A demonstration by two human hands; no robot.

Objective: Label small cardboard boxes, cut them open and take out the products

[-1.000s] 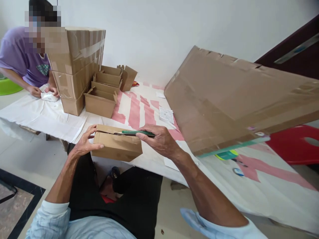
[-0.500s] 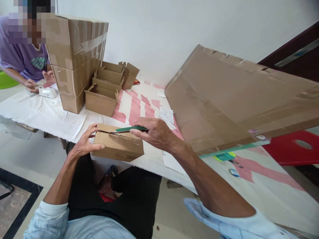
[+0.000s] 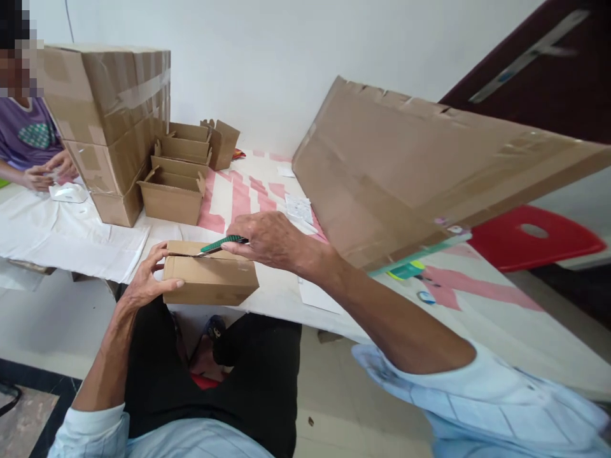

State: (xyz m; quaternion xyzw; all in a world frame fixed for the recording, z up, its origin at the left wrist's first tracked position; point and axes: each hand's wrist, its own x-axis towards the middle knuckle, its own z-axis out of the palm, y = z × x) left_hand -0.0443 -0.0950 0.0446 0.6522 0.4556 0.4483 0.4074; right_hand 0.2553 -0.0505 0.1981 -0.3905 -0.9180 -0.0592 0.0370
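Observation:
A small brown cardboard box point(image 3: 210, 280) rests at the table's front edge, a dark slit along the seam of its top. My left hand point(image 3: 147, 278) grips its left end, thumb on the front face and fingers around the back corner. In my right hand point(image 3: 267, 238) is a green-handled utility knife point(image 3: 218, 245), held at a slant over the box. Its blade end meets the top seam, at the right of the slit. How deep the blade sits is hidden.
Taped cartons point(image 3: 114, 127) stand stacked at the left, beside several topless small boxes point(image 3: 172, 198). A large carton point(image 3: 420, 159) leans at the right, near a red stool point(image 3: 568, 245) and tape roll point(image 3: 426, 298). A co-worker point(image 3: 35, 146) sits behind a white object point(image 3: 69, 193).
The view has turned rightward, so everything sits further left. Relative to the box, my right hand and the knife have shifted slightly left, and the handle slants more. My left hand keeps its grip.

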